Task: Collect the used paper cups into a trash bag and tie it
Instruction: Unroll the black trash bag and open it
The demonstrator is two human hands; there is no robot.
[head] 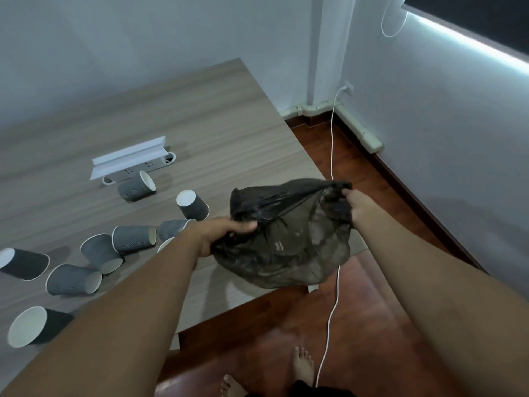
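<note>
- The thin, crumpled black plastic trash bag (282, 239) hangs over the near right corner of the grey wood-grain table (200, 133).
- The left hand (221, 232) grips the bag's rim at its left side.
- The right hand (359, 206) pinches the rim at its right.
- Dark grey ribbed paper cups (133, 239) lie tipped on the table, left of the bag.
- A white power strip (134, 170) sits on the table behind the cups.

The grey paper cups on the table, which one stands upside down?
The grey paper cup nearest the black trash bag stands rim-down, white base up; the others lie on their sides.
</note>
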